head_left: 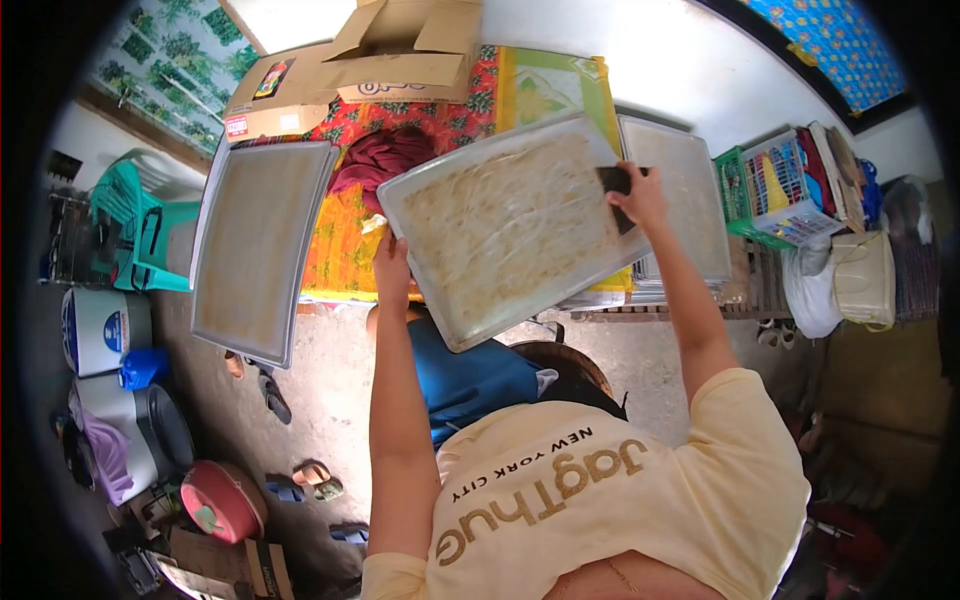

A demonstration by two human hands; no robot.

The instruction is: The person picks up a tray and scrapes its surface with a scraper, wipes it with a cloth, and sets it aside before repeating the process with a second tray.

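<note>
A large shallow metal baking tray [500,240] is held tilted above the front of the table, its surface covered with brownish, patchy residue. My left hand [392,262] grips its left edge, with the fingers partly hidden. At the tray's right end, my right hand [640,197] is closed on a dark flat rectangular pad [613,180] pressed against the tray surface; I cannot make out its exact kind. Similar trays [262,240] lie to the left, jutting past the table edge. More trays [678,190] are stacked on the right. A maroon cloth [385,160] lies crumpled behind my left hand.
Cardboard boxes [400,60] stand at the back of the table, on a patterned cover [340,255]. At right are plastic baskets [790,185] and bags [862,275]. A teal chair [150,225], a cooler [105,325], a red tub [225,500] and slippers [273,397] are at left.
</note>
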